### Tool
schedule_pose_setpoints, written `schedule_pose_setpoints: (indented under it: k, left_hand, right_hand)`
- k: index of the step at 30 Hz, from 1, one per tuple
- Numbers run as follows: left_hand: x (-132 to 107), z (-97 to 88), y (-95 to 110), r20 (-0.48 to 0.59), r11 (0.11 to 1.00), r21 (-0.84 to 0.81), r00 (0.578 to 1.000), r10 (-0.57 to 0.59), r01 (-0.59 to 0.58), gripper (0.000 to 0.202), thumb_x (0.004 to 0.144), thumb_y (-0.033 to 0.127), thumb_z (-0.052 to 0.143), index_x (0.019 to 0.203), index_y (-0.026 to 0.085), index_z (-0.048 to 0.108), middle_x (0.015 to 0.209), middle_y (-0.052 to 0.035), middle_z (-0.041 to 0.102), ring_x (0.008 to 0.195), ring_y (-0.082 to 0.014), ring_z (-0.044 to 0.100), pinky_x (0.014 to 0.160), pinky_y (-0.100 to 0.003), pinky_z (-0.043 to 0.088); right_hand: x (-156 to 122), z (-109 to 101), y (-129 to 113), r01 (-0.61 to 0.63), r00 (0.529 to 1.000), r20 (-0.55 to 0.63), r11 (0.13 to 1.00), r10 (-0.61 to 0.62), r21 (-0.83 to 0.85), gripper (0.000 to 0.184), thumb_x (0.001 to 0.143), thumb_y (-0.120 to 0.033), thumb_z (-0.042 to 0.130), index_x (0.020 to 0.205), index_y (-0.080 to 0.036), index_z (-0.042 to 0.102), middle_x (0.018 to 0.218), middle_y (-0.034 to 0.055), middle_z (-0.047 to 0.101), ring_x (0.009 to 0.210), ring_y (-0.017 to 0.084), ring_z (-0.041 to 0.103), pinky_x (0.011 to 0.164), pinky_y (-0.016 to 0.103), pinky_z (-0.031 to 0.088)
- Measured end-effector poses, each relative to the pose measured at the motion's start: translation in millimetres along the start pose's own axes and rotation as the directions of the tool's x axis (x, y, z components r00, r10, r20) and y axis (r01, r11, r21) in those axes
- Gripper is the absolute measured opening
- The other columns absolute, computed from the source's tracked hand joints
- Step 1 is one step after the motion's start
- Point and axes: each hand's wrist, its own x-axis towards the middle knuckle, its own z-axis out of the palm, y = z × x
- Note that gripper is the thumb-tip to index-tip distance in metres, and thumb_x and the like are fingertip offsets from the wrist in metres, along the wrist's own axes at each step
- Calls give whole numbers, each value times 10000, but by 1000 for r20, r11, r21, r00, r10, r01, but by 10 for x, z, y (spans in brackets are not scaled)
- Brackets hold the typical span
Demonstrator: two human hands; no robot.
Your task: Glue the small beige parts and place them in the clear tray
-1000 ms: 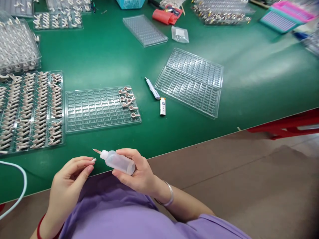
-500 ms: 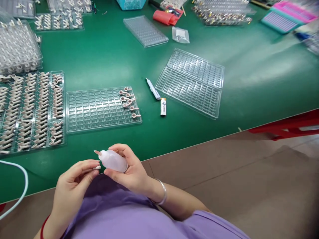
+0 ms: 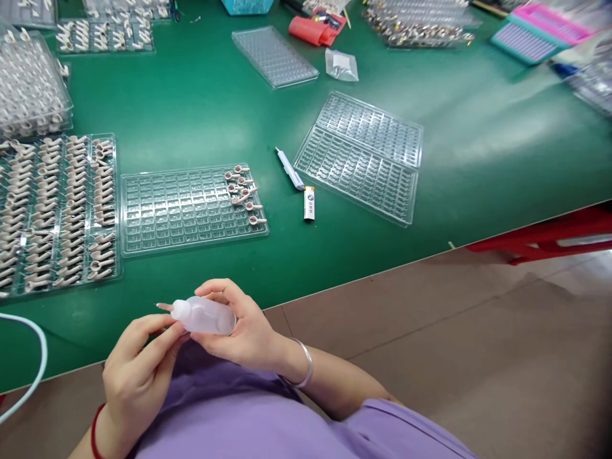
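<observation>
My right hand (image 3: 243,328) grips a small translucent squeeze bottle (image 3: 203,315) with a pink nozzle that points left, just above the table's front edge. My left hand (image 3: 138,363) is curled beside it, fingertips pinched at the bottle's neck; whatever small piece they hold is hidden. A clear tray (image 3: 186,207) with a few pink loop-shaped parts at its right end lies ahead on the green table (image 3: 430,127). Left of it sits a tray full of the same parts (image 3: 52,210).
Two empty clear trays (image 3: 363,156) lie to the right, with a white pen-like tool (image 3: 289,169) and a white lighter (image 3: 310,203) beside them. More stacked trays line the far edge. A pale cable (image 3: 33,376) curves at the left. Brown floor lies right.
The bottle has tilted and moved left and down toward my lap. My left fingers, which pinched a small white piece apart from the bottle, now meet its neck.
</observation>
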Motion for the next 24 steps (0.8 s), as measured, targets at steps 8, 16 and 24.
schedule_pose_setpoints:
  k: [8, 16, 24]
  left_hand:
    - [11, -7, 60, 4, 990, -134, 999, -48, 48, 409, 793, -63, 662, 1110, 194, 690, 1011, -42, 633, 969, -165, 622, 848, -306, 531]
    - [-12, 20, 47, 4, 979, -194, 997, -71, 70, 461, 812, -39, 653, 1162, 260, 690, 988, -31, 634, 949, -169, 625, 840, -325, 553]
    - [23, -7, 20, -34, 993, -77, 996, -88, 85, 440, 788, 2, 701, 1119, 291, 707, 932, -17, 679, 895, -188, 653, 788, -341, 559]
  right_hand:
    - [-9, 13, -4, -14, 1000, 10, 996, 13, 87, 449, 689, -217, 760, 1059, -234, 507, 864, -5, 615, 696, 110, 569, 583, 210, 469]
    - [-16, -18, 28, -52, 998, 37, 988, 47, 145, 455, 693, -242, 774, 1057, -229, 502, 872, -3, 608, 704, 105, 563, 592, 204, 470]
    - [-18, -88, 21, -7, 999, 52, 996, 2, 88, 529, 742, -279, 788, 1148, -246, 450, 963, 18, 606, 792, 122, 599, 656, 223, 493]
